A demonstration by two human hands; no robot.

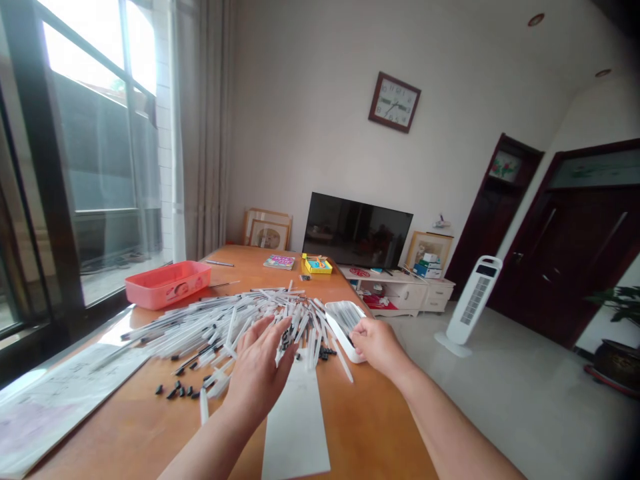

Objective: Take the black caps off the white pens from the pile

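Observation:
My left hand [263, 363] hovers over the near edge of a heap of clear pen barrels [220, 320], fingers stretched and thumb apart. It appears to hold nothing. On the right, my right hand [380, 345] has its fingers curled over the near end of a white tray [355, 357]. Several clear pens or barrels [345, 312] lie lengthwise in that tray. What the right fingertips pinch, if anything, is hidden. Small black pen caps [183, 391] are scattered left of my left hand, and more black caps [327, 353] lie beside the tray.
A white paper strip [297, 427] lies in front. A pink plastic box [167, 285] stands at the table's left edge, above a large printed sheet [65, 400]. Further back are a booklet [279, 262] and a yellow box [317, 265]. The table's right edge runs close to the tray.

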